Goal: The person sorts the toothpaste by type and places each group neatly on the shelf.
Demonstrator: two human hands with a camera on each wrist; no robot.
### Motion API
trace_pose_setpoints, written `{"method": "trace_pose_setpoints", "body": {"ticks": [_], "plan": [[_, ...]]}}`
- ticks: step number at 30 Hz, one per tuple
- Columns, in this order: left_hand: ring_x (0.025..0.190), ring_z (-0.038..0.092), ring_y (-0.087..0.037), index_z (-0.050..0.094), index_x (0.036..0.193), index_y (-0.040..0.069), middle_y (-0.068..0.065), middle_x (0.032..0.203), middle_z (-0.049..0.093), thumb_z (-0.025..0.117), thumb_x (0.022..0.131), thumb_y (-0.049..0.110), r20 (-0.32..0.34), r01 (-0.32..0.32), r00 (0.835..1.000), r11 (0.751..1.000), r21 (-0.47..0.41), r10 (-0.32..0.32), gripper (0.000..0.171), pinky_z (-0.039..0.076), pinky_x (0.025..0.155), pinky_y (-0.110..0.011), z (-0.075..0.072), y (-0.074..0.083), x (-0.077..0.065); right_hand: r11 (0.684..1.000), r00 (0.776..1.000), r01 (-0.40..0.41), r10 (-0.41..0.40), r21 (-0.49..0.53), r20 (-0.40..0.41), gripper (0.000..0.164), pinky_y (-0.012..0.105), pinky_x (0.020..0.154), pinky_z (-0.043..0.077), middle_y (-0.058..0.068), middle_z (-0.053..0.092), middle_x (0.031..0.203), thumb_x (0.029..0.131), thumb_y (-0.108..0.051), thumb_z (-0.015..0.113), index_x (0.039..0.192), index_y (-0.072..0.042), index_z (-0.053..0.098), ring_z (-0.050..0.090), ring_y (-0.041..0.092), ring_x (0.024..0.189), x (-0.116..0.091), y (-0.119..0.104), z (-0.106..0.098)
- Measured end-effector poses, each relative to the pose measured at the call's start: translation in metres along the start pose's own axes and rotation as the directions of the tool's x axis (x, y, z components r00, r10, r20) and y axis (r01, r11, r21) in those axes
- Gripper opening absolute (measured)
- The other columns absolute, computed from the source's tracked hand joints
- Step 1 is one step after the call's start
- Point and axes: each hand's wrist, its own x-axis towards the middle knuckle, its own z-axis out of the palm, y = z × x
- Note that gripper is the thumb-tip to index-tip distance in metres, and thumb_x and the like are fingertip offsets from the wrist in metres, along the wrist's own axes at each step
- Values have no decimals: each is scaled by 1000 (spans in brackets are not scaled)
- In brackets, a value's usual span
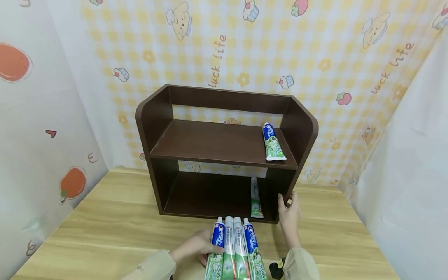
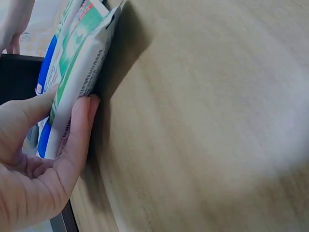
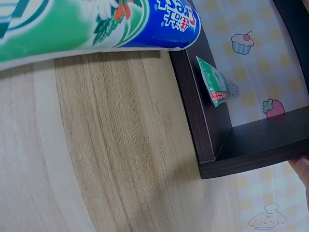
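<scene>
My left hand (image 1: 200,245) pinches the leftmost Crest toothpaste tube (image 1: 217,243), thumb on top and fingers beneath, as the left wrist view shows. Beside that tube, two white-and-green toothpaste tubes (image 1: 233,249) and another blue-and-green one (image 1: 254,249) stand in a row in front of the shelf. My right hand (image 1: 290,217) grips the right side panel of the dark brown shelf (image 1: 220,160) near its lower front. One Crest tube (image 1: 274,143) lies on the upper level at the right. A white-and-green tube (image 1: 256,198) lies on the lower level, also at the right.
The two-level shelf stands on a light wood table (image 1: 105,233), near a yellow checked wall covering (image 1: 217,50). White patterned sheets hang at both sides. A small black object (image 1: 276,269) is next to the right sleeve.
</scene>
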Motion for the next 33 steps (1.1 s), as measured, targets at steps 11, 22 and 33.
{"method": "trace_pose_setpoints", "body": {"ticks": [11, 22, 33], "plan": [[45, 57, -14, 57, 79, 0, -7, 60, 62, 71, 77, 15, -36, -38, 999, 999, -30, 37, 21, 51, 42, -29, 6, -7, -4, 1000, 1000, 0, 0, 6, -1, 17, 51, 72, 52, 22, 59, 99, 89, -16, 57, 98, -2, 50, 63, 43, 85, -5, 5, -2], [47, 58, -13, 57, 79, -2, -7, 61, 61, 71, 78, 15, -35, -82, 996, 994, -68, 79, 22, 51, 42, -28, 7, -18, -8, 1000, 999, 30, -30, -8, -14, 16, 51, 67, 53, 24, 60, 98, 88, -13, 58, 96, -1, 50, 64, 45, 81, -10, 3, -1], [49, 61, -15, 56, 80, -4, -9, 62, 62, 70, 78, 15, -22, -137, 991, 985, -103, 135, 23, 53, 44, -30, -5, 2, -14, 999, 998, 53, -53, 3, -40, 16, 51, 67, 53, 23, 60, 97, 87, -11, 60, 96, -2, 51, 64, 45, 80, -3, 2, 1]]}}
